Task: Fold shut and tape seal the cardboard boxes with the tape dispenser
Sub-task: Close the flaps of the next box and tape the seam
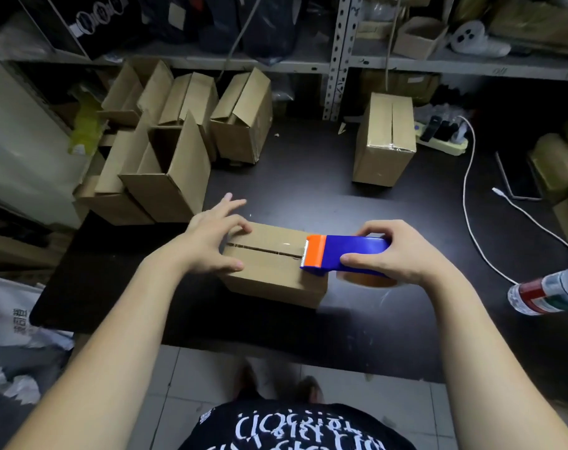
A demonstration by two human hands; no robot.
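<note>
1. Dark desk: near edge at 6 o'clock, left corner at 8 o'clock, bare surface at 5 and 2 o'clock.
2. Open boxes at 10 to 11 o'clock, flaps up, crowded together; about five, exact count unclear where overlapping.
3. One closed box at 1 o'clock, standing apart, seam taped.
4. One brown cardboard box at centre, flaps folded down, dark seam running 9 to 3 o'clock, bare desk on all sides.
5. Left hand: fingers spread, pressing on the box's 9 o'clock end.
6. Right hand: curled round the tape dispenser.
7. One dispenser, blue body, orange toothed end on the seam's 3 o'clock end.
8. One bottle at 3 o'clock, at the frame edge.
9. One white cable trailing from 1 to 3 o'clock.
</note>
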